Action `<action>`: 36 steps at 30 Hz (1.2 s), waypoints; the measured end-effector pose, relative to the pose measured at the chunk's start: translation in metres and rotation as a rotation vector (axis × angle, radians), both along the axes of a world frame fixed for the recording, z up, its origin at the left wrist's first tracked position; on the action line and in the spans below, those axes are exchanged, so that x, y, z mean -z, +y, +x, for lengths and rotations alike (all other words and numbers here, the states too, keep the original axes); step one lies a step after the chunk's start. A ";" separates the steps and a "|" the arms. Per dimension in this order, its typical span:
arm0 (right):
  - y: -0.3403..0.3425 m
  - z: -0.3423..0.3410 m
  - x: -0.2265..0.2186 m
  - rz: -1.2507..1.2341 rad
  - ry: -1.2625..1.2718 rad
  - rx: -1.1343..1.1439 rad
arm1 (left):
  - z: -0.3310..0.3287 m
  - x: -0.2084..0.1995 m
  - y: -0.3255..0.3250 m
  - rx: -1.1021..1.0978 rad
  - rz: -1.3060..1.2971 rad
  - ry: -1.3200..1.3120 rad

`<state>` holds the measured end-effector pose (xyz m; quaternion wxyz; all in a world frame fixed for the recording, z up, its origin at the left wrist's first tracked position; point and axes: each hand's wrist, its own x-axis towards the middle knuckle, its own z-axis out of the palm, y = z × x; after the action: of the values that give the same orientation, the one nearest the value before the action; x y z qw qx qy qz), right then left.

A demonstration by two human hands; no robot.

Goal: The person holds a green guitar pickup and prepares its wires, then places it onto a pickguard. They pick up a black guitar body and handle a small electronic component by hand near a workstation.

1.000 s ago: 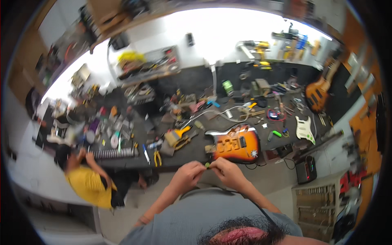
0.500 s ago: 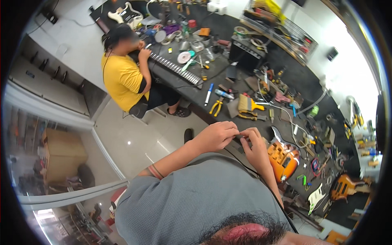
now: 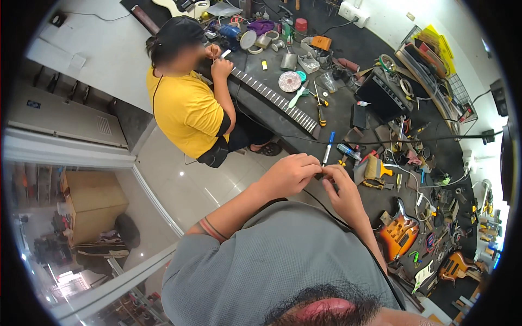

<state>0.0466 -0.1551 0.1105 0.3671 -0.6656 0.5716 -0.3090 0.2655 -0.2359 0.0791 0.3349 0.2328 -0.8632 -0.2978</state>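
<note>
My left hand (image 3: 293,175) and my right hand (image 3: 343,191) meet in front of my chest, near the workbench's edge. The fingertips of both are pinched close together. Whatever they hold is mostly hidden by the fingers and too small to name. A dark cable (image 3: 329,211) runs below the hands and along my right forearm. Just beyond the fingers lies a blue-and-white marker (image 3: 328,149) on the bench. To the right are a wide yellow-handled brush (image 3: 374,167) and a sunburst electric guitar body (image 3: 401,239).
A co-worker in a yellow shirt (image 3: 187,106) sits at the far left of the bench, hands at a fretted guitar neck (image 3: 274,100). Behind stands a black amplifier (image 3: 383,96). Another guitar body (image 3: 455,267) lies far right. A glass partition (image 3: 155,198) is at left.
The view has turned, so the bench and co-worker sit further right and the marker is nearer my fingers. My hands stay pinched together in nearly the same pose.
</note>
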 end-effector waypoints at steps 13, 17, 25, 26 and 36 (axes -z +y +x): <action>-0.078 0.030 0.002 0.029 0.013 -0.089 | 0.034 0.004 -0.065 -0.075 0.043 -0.018; -0.091 0.021 0.003 0.032 -0.002 -0.091 | 0.027 0.004 -0.071 -0.078 0.019 -0.029; -0.101 0.005 -0.002 0.001 -0.007 -0.065 | 0.007 0.001 -0.080 -0.054 -0.010 -0.036; -0.101 0.003 -0.002 -0.005 -0.011 -0.068 | 0.005 0.002 -0.079 -0.056 -0.016 -0.040; -0.104 -0.011 0.000 0.033 -0.031 -0.100 | -0.007 0.004 -0.075 -0.066 -0.005 -0.063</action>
<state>0.0354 -0.2595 0.1109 0.4018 -0.6823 0.5371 -0.2908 0.2584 -0.3110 0.0749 0.3177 0.2698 -0.8658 -0.2770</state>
